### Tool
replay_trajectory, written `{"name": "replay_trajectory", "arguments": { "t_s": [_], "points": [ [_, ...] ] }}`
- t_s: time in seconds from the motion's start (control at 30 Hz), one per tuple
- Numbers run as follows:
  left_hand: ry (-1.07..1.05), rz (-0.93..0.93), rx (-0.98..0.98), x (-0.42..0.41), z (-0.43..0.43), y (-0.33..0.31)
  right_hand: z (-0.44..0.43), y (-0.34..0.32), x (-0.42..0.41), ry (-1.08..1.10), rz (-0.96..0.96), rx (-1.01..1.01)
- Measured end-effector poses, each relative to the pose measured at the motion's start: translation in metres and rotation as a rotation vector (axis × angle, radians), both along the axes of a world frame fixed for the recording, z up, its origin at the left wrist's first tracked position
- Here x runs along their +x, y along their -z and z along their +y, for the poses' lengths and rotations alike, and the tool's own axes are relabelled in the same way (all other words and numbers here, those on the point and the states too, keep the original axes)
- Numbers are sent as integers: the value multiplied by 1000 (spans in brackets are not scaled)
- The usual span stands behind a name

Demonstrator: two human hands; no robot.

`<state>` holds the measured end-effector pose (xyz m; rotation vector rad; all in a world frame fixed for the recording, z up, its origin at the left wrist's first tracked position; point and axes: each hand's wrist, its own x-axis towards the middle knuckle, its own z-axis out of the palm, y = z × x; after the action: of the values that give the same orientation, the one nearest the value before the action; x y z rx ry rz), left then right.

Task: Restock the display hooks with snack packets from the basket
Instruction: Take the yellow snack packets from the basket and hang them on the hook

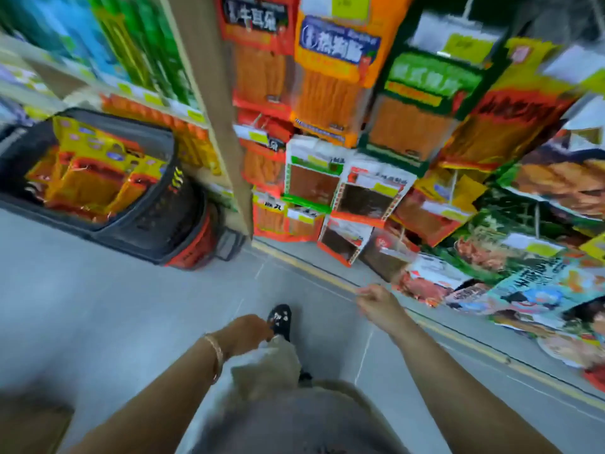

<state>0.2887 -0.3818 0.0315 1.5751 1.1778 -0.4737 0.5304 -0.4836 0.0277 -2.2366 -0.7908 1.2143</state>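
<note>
- Frame is motion-blurred throughout, so we record fine detail only where it is legible.
- Basket (154,221): dark mesh walls and a red base, sitting on the floor (114,290) at left of frame, against the foot of a shelf unit.
- Snack packets (88,178): yellow and orange, standing packed together inside the basket and filling most of its opening.
- Hanging packets (330,90): they cover the display from upper centre to the right edge in overlapping rows. Orange and red ones sit at top centre, green-framed ones lie below them, and larger multicoloured ones are at lower right. The packets hide the hooks themselves.
- A pale wooden upright (209,93) separates the display from the side shelf (140,44), which carries green and blue packs at upper left.
- Left hand (248,332): low in centre frame, just above a pale trouser leg (271,362) and beside a dark shoe (280,319). The back of the hand faces us and the fingers are tucked under, so we cannot tell its grip. There is a bracelet (214,353) on the wrist.
- Right hand (376,303): raised over the floor at centre right, near the lowest hanging packets but apart from them. The fingers are loosely curled and we can make out nothing held in them.
- A yellow floor line (314,273) runs along the foot of the display.
- Both hands are well apart from the basket.
</note>
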Motion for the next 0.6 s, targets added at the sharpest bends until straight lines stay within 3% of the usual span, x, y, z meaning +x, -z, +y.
{"name": "replay_trajectory", "arguments": {
  "t_s": [0.1,0.27,0.47,0.6],
  "points": [
    [-122,76,-64,-71,-31,31,-18,47,-53,-166,65,-302],
    [-323,121,-68,-139,-28,52,-6,73,-107,-511,59,-520],
    [-748,81,-129,-214,21,73,92,69,-131,-371,131,-500],
    [-794,94,-138,-264,69,85,169,67,-157,-324,104,-467]
  ]
}}
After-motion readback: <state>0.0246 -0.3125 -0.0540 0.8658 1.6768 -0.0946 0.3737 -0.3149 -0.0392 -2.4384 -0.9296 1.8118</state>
